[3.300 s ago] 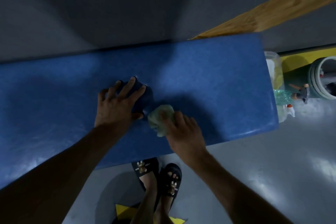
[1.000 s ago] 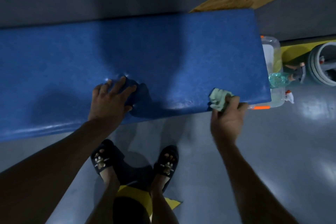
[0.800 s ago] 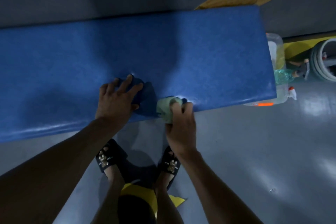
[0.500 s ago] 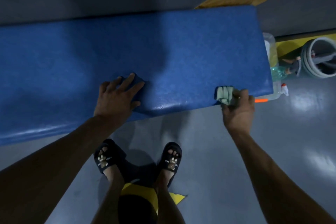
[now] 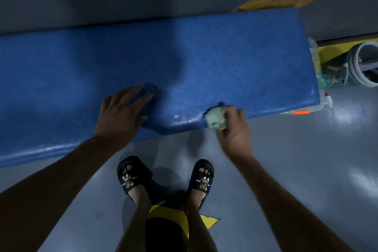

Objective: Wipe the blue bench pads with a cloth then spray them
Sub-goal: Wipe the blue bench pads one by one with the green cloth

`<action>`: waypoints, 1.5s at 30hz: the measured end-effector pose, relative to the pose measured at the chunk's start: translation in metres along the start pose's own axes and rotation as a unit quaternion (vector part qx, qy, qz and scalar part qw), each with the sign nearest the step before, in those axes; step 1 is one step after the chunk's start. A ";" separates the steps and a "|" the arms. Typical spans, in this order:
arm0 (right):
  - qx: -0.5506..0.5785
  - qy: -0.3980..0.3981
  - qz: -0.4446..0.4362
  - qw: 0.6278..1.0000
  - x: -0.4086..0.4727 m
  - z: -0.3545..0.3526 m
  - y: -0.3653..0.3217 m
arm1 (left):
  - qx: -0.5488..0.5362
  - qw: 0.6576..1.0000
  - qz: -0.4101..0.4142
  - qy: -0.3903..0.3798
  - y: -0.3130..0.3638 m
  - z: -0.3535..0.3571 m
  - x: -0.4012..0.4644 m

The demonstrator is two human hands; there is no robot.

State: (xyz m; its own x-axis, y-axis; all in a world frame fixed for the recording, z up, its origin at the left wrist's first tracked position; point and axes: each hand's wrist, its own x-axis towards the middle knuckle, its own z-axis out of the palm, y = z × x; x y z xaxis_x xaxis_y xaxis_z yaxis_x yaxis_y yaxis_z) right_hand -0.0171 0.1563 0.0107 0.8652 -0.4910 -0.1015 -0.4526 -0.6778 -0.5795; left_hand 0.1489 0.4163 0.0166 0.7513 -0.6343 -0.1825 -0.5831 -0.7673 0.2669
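A long blue bench pad (image 5: 225, 57) runs across the view, its right end near the right edge. My left hand (image 5: 120, 112) lies flat on the pad near its front edge, fingers straight and pressing down. My right hand (image 5: 233, 127) grips a bunched pale green cloth (image 5: 215, 117) against the pad's rounded front edge, right of the left hand. Wet glints show on the edge just left of the cloth. Spray bottles (image 5: 325, 84) stand in a clear bin beyond the pad's right end.
A clear plastic bin (image 5: 300, 111) with an orange mark sits on the grey floor at the pad's right end. A rolled grey mat (image 5: 360, 65) lies at the far right. My sandalled feet (image 5: 131, 178) stand on the floor below the pad.
My right hand has slid the cloth leftward along the pad's front edge, after sweeping back and forth along it. The left hand has stayed pressed on the pad.
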 end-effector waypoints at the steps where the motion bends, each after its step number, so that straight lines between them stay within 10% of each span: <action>1: -0.011 0.034 0.019 0.999 0.011 -0.013 0.014 | 0.011 1.000 -0.006 -0.004 -0.010 -0.003 -0.003; 6: -0.037 0.132 0.173 0.975 0.025 -0.017 0.017 | 0.047 0.997 -0.044 -0.036 -0.049 -0.010 -0.018; 16: -0.063 -0.068 -0.162 0.982 -0.020 0.067 -0.083 | 0.050 0.997 -0.052 -0.037 -0.055 -0.008 -0.017; 24: -0.087 0.107 0.177 0.974 0.029 0.002 0.000 | 0.025 0.997 -0.062 -0.029 -0.048 -0.005 -0.018; 30: -0.084 0.010 -0.101 0.991 -0.016 0.098 -0.128 | 0.031 0.998 -0.051 -0.031 -0.053 -0.006 -0.017; 34: -0.154 -0.081 -0.210 0.962 0.010 0.072 -0.088 | 0.034 0.998 -0.049 -0.034 -0.054 -0.007 -0.015; 41: -0.096 0.145 0.150 0.973 0.056 0.006 0.005 | 0.047 0.997 -0.048 -0.028 -0.055 -0.005 -0.015; 45: -0.076 0.128 0.094 0.984 0.029 0.077 -0.073 | 0.042 0.998 -0.050 -0.021 -0.054 -0.003 -0.016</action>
State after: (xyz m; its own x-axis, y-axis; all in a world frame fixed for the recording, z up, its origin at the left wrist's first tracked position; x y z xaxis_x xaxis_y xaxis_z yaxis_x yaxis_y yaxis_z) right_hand 0.0573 0.2339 -0.0126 0.6895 -0.7239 0.0226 -0.6434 -0.6266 -0.4397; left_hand 0.1692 0.4683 0.0077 0.7946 -0.5562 -0.2435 -0.5311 -0.8310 0.1654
